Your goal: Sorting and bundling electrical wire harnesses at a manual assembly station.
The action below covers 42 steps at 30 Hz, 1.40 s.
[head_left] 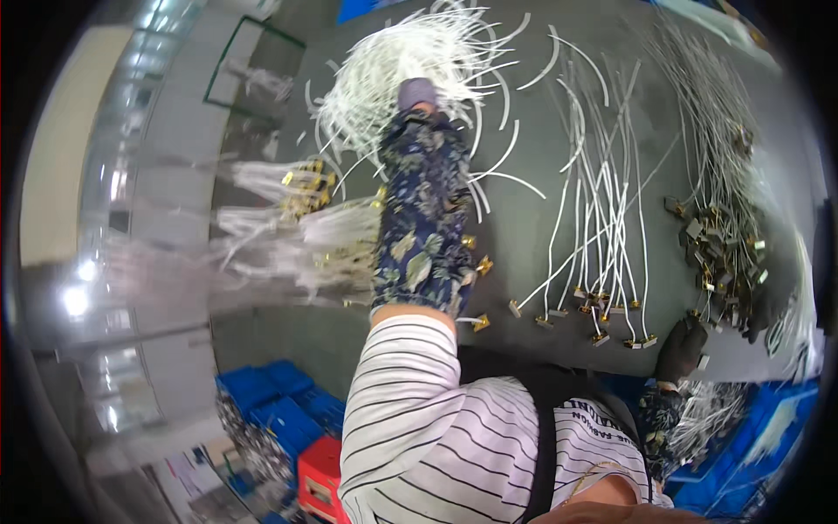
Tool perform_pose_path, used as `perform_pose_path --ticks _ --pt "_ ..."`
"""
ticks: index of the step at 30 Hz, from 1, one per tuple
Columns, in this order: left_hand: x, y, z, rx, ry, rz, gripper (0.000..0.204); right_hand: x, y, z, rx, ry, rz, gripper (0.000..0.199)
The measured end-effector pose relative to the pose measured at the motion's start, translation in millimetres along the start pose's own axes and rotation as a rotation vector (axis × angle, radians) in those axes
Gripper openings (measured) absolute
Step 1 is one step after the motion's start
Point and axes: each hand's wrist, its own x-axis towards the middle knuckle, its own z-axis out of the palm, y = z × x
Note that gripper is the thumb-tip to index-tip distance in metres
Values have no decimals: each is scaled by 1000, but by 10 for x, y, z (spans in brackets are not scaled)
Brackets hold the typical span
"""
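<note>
left hand (417,94), gloved, reaches far across the grey table (541,218) into the heap of loose white tubes (419,52) at the far edge; fingers are buried in the heap, so spread or pinching cannot be told. floral sleeve cover (423,218) lies over clear bags of brass-tipped wires (305,227). right hand (681,349), dark glove, rests at the near table edge beside a row of white leads with terminals (602,262); fingers look curled, grip unclear. likely risk: the sleeve drags the bags or the stray terminals beside it off the edge; tangled tubes come up in a clump.
</note>
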Motion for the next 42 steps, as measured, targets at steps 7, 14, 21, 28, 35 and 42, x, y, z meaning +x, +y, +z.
perform_pose_path --ticks 7,14,21,28,35,42 --pt "-642 855 103 -176 -27 -45 28 -8 62 -2 -106 -29 -48 40" --pt "-961 956 408 -1465 -65 -141 28 -22 114 3 -76 -68 -43 36" --pt "-2101 1513 -226 -1910 -37 -667 25 -54 92 -40 -146 -8 12 40" --pt "-2274 1617 -419 -1910 -28 -655 34 -257 150 -222 399 325 249 46" --pt "-2569 1758 -1140 -2095 -45 -232 35 -567 -1205 -35 986 -445 47 20" --pt "-3071 1769 -1635 -1916 -600 95 24 -490 -2635 303 1419 -886 -301 34"
